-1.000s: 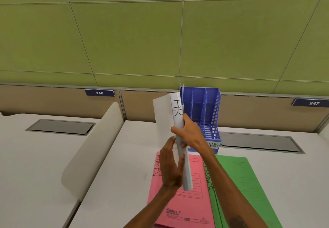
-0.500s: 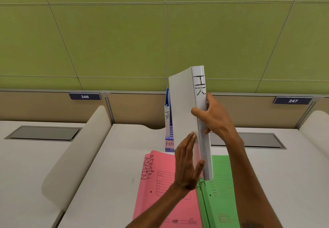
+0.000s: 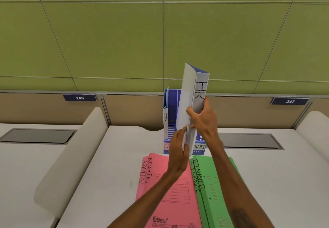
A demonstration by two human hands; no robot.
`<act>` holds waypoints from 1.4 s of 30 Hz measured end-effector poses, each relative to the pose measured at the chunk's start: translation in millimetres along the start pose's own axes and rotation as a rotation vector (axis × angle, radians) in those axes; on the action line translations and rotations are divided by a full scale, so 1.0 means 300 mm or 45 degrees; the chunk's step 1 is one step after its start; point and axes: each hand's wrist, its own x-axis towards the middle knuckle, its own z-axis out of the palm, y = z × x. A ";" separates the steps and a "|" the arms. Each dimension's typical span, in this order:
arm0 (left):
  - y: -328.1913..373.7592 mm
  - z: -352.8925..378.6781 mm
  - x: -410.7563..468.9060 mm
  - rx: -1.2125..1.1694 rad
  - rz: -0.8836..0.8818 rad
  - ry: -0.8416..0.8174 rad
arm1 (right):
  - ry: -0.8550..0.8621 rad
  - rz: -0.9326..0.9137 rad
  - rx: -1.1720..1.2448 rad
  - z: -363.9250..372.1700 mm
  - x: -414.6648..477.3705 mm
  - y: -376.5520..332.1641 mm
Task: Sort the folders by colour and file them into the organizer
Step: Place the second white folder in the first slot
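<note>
I hold a white folder [image 3: 193,103] upright, its spine marked "IT", in front of the blue organizer [image 3: 171,113]. My right hand [image 3: 203,119] grips the spine around its middle. My left hand [image 3: 178,149] lies flat against the folder's lower left face, fingers straight. Another white folder [image 3: 166,119] stands in the organizer's left slot. Pink "ADMIN" folders [image 3: 160,192] and green "FINANCE" folders [image 3: 211,192] lie flat on the desk below my arms. The organizer's middle and right slots are mostly hidden behind the held folder.
The white desk [image 3: 106,174] has a curved divider [image 3: 71,149] on the left and another [image 3: 313,126] at the right. Grey cable hatches [image 3: 37,136] [image 3: 249,140] lie either side. A green partition wall [image 3: 160,32] rises behind the organizer.
The white folder has stayed upright and moved a little forward towards the organizer, with my right hand still on its spine and my left palm against its lower side.
</note>
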 end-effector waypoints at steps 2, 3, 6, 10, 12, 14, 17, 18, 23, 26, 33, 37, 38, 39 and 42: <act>-0.038 -0.023 0.061 -0.016 -0.058 -0.029 | 0.002 0.018 0.029 0.052 0.026 0.011; -0.048 -0.032 0.086 -0.031 -0.086 -0.049 | 0.006 0.022 0.042 0.070 0.037 0.018; -0.065 -0.060 0.130 -0.144 -0.213 -0.107 | 0.035 0.017 0.067 0.112 0.060 0.035; -0.124 -0.085 0.191 -0.205 -0.333 -0.155 | 0.082 0.019 0.086 0.190 0.115 0.065; -0.147 -0.091 0.213 -0.209 -0.385 -0.173 | 0.111 0.006 0.077 0.224 0.146 0.084; -0.172 -0.096 0.228 -0.207 -0.411 -0.198 | 0.129 -0.012 0.087 0.261 0.170 0.104; -0.202 -0.106 0.244 -0.196 -0.438 -0.239 | 0.131 -0.029 0.081 0.315 0.195 0.133; -0.209 -0.106 0.249 -0.188 -0.445 -0.249 | 0.127 -0.027 0.072 0.330 0.200 0.144; -0.250 -0.104 0.271 -0.116 -0.465 -0.324 | 0.105 0.034 0.027 0.395 0.214 0.211; -0.271 -0.104 0.280 -0.086 -0.483 -0.381 | 0.048 0.036 -0.013 0.426 0.216 0.247; -0.319 -0.102 0.277 -0.090 -0.508 -0.424 | -0.041 0.100 -0.044 0.492 0.200 0.322; -0.363 -0.092 0.267 -0.050 -0.522 -0.439 | -0.076 0.167 -0.078 0.526 0.169 0.359; -0.374 -0.088 0.262 -0.035 -0.529 -0.452 | -0.085 0.187 -0.085 0.532 0.161 0.368; -0.385 -0.083 0.259 -0.016 -0.537 -0.463 | -0.097 0.205 -0.087 0.536 0.153 0.377; -0.412 -0.068 0.245 0.023 -0.559 -0.473 | -0.119 0.234 -0.104 0.540 0.129 0.402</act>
